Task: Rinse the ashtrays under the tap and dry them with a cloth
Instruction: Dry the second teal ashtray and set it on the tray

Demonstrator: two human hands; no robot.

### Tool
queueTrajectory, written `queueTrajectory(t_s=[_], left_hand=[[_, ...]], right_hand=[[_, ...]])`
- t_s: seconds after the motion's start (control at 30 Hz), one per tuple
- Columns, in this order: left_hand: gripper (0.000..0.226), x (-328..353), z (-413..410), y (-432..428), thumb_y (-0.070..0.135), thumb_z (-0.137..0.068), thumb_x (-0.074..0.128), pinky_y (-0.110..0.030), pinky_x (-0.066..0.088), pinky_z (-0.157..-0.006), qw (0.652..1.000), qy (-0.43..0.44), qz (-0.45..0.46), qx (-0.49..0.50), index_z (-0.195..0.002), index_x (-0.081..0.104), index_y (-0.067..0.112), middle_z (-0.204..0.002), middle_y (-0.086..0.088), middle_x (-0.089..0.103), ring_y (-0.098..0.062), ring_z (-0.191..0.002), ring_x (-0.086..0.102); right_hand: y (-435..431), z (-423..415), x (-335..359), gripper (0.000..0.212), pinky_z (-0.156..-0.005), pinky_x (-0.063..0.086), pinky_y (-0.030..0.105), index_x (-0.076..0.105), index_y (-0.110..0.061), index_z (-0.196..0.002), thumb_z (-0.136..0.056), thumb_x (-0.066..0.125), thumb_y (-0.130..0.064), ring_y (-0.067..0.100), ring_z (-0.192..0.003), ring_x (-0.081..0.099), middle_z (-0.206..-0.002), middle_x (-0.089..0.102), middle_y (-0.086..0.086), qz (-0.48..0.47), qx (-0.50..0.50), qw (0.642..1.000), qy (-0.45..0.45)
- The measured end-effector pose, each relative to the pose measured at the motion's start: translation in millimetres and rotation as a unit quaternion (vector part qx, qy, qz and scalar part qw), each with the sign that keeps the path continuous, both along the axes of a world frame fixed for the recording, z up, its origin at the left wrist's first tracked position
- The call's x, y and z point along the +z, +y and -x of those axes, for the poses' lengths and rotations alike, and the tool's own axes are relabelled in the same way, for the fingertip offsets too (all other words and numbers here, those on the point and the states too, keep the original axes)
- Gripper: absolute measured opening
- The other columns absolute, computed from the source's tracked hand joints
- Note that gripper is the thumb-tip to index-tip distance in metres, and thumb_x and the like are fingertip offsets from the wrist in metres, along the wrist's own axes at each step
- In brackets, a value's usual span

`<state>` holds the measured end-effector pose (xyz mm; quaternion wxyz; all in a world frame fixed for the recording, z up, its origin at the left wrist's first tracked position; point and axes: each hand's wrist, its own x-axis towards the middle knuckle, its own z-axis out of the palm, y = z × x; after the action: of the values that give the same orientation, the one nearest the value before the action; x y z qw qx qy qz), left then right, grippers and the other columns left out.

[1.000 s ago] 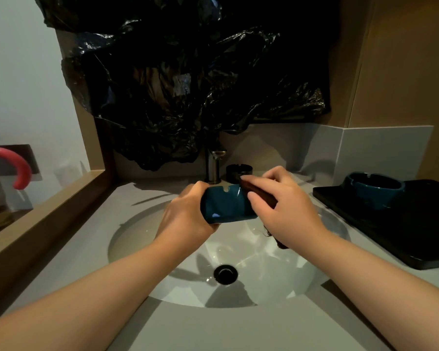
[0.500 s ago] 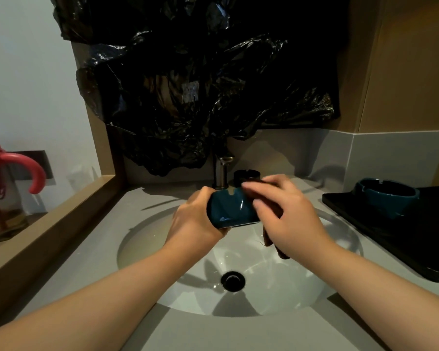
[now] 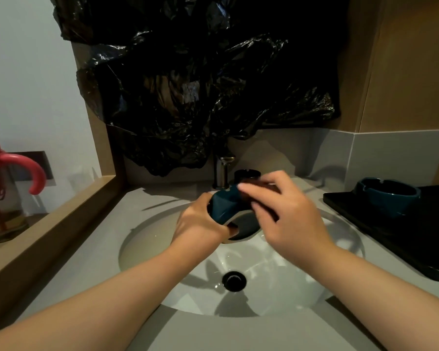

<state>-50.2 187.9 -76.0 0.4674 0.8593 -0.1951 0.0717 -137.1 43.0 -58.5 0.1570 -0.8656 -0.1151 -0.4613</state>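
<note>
My left hand (image 3: 198,221) grips a teal ashtray (image 3: 226,207) tilted on its side above the white sink basin (image 3: 162,249). My right hand (image 3: 287,214) holds a dark cloth (image 3: 261,188) against the ashtray's upper rim; most of the cloth is hidden under my fingers. A second teal ashtray (image 3: 387,195) stands upright on the black tray (image 3: 403,236) at the right. A black ashtray (image 3: 246,174) sits on the counter by the tap (image 3: 222,171), which runs no water that I can see.
A crumpled black plastic bag (image 3: 200,84) hangs over the wall behind the tap. A wooden ledge (image 3: 48,229) borders the counter at the left, with a red-lidded bottle (image 3: 3,193) beyond it. The drain (image 3: 234,281) lies below my hands.
The ashtray has been turned in my left hand so its underside now faces me more. My right hand has slid the cloth up toward the rim.
</note>
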Motion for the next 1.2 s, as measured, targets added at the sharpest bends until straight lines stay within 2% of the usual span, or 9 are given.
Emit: queueTrajectory(t_s=[0.1, 0.33, 0.53, 0.67, 0.77, 0.93, 1.03, 1.13, 1.2], left_hand=[[0.055, 1, 1, -1, 0.03, -0.063, 0.085, -0.018, 0.045, -0.064, 1.0, 0.02, 0.02, 0.001, -0.106, 0.051, 0.038, -0.091, 0.015, 0.059, -0.005, -0.084, 0.058], [0.053, 0, 3, -1, 0.023, -0.059, 0.087, -0.033, 0.061, -0.071, 0.992, 0.107, 0.072, -0.013, -0.104, 0.06, 0.027, -0.09, 0.007, 0.067, -0.012, -0.081, 0.067], [0.049, -1, 3, -5, 0.03, -0.059, 0.086, -0.036, 0.06, -0.074, 0.991, 0.117, 0.067, -0.014, -0.1, 0.059, 0.03, -0.088, 0.005, 0.068, -0.013, -0.079, 0.067], [0.049, 2, 5, -1, 0.028, -0.062, 0.084, -0.021, 0.052, -0.064, 0.997, 0.057, 0.041, -0.01, -0.1, 0.054, 0.034, -0.09, 0.015, 0.061, -0.008, -0.084, 0.061], [0.054, 4, 7, 2, 0.028, -0.066, 0.084, -0.012, 0.038, -0.056, 0.999, 0.02, 0.015, -0.025, -0.104, 0.048, 0.038, -0.09, 0.02, 0.055, -0.006, -0.084, 0.055], [0.057, 1, 10, 2, 0.037, -0.065, 0.083, -0.019, 0.046, -0.07, 0.994, -0.084, -0.067, -0.03, -0.11, 0.047, 0.038, -0.096, 0.013, 0.06, -0.01, -0.091, 0.057], [0.057, 1, 12, 3, 0.033, -0.065, 0.084, -0.016, 0.047, -0.072, 0.993, -0.097, -0.046, -0.052, -0.108, 0.047, 0.041, -0.094, 0.019, 0.059, -0.006, -0.092, 0.058], [0.058, 2, 13, 5, 0.027, -0.066, 0.086, -0.013, 0.046, -0.073, 0.994, -0.089, -0.003, -0.066, -0.105, 0.046, 0.043, -0.095, 0.02, 0.059, -0.003, -0.092, 0.058], [0.056, 2, 13, 5, 0.024, -0.066, 0.086, -0.014, 0.048, -0.074, 0.994, -0.077, 0.019, -0.081, -0.103, 0.048, 0.04, -0.097, 0.018, 0.06, -0.002, -0.091, 0.06]], right_hand=[[-2, -5, -5, 0.032, -0.058, 0.053, 0.034, 0.066, -0.024, -0.116, -0.088, 0.052, -0.022, 0.02, -0.092, 0.055, -0.109, 0.055, 0.002, 0.078, -0.021, 0.997, 0.009], [-23, -10, -9, 0.032, -0.072, 0.055, 0.04, 0.064, -0.019, -0.121, -0.09, 0.059, -0.018, 0.023, -0.094, 0.058, -0.11, 0.054, 0.0, -0.037, -0.111, 0.992, 0.04], [6, -4, -6, 0.032, -0.048, 0.051, 0.034, 0.067, -0.016, -0.114, -0.084, 0.056, -0.017, 0.026, -0.083, 0.058, -0.105, 0.059, 0.007, 0.136, -0.051, 0.989, -0.005], [-7, -6, -8, 0.028, -0.066, 0.051, 0.029, 0.068, -0.019, -0.114, -0.089, 0.055, -0.017, 0.02, -0.087, 0.059, -0.107, 0.056, -0.002, -0.03, -0.058, 0.998, 0.007], [-21, -6, -7, 0.028, -0.063, 0.049, 0.029, 0.066, -0.024, -0.118, -0.095, 0.051, -0.021, 0.016, -0.072, 0.057, -0.101, 0.05, -0.015, -0.184, -0.053, 0.977, 0.094], [4, 2, 3, 0.027, -0.075, 0.052, 0.031, 0.067, -0.024, -0.115, -0.092, 0.053, -0.022, 0.013, -0.095, 0.053, -0.108, 0.054, -0.006, -0.009, -0.034, 0.998, 0.061], [1, 1, 5, 0.027, -0.073, 0.051, 0.03, 0.067, -0.024, -0.114, -0.092, 0.051, -0.023, 0.014, -0.093, 0.055, -0.106, 0.055, -0.006, -0.071, -0.004, 0.996, 0.047], [-18, -4, 6, 0.026, -0.073, 0.05, 0.031, 0.066, -0.027, -0.114, -0.097, 0.048, -0.023, 0.015, -0.084, 0.058, -0.102, 0.056, -0.01, -0.258, -0.016, 0.957, 0.13], [-34, -6, 10, 0.023, -0.071, 0.047, 0.028, 0.07, -0.026, -0.106, -0.096, 0.05, -0.021, 0.017, -0.077, 0.058, -0.097, 0.066, 0.0, -0.363, -0.024, 0.9, 0.239]])
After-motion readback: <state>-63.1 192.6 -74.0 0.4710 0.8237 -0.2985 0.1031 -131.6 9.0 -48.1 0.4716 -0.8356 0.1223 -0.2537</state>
